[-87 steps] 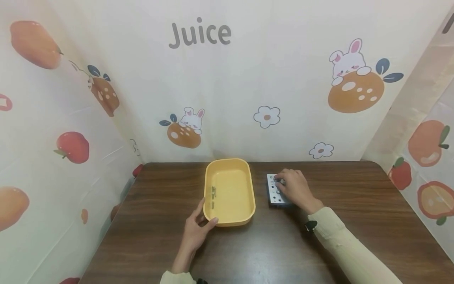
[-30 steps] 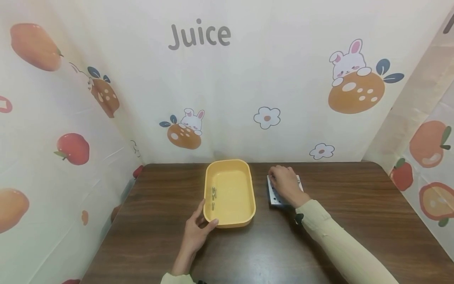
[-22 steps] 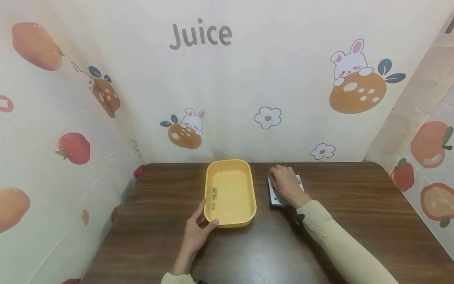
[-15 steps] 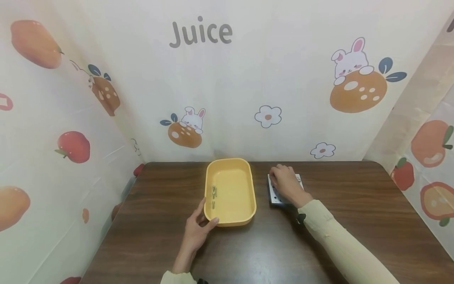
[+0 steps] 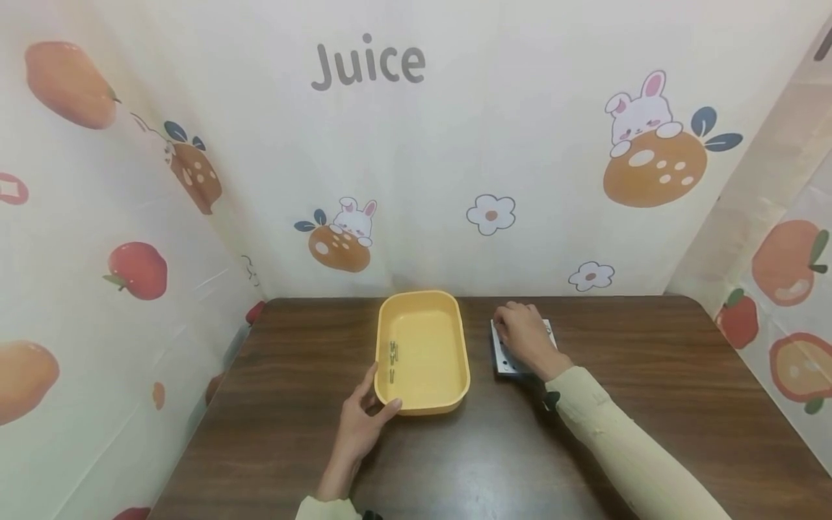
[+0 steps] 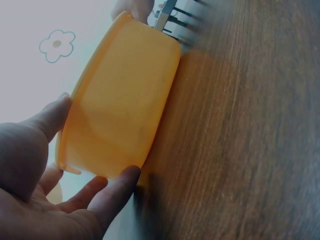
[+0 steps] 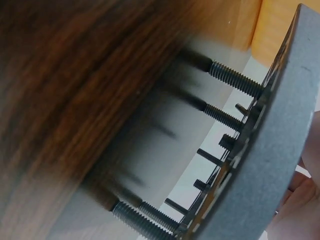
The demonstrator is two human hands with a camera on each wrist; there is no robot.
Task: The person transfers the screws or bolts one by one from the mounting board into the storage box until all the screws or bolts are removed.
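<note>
On the brown wood-grain table (image 5: 416,462), my left hand (image 5: 360,425) grips a yellow, round-cornered plastic tray (image 5: 430,354) with slim metal pins (image 5: 393,355) inside; my right hand (image 5: 525,334) covers part of a silvery, rectangular, hole-dotted plate (image 5: 502,354).

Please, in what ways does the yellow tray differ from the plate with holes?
Size: the yellow tray is larger, the plate with holes smaller.
Shape: the tray is hollow with raised walls, the plate a slab.
Parts: the tray holds small metal pieces, while threaded bolts protrude beneath the plate.
Both look roughly rectangular.
</note>
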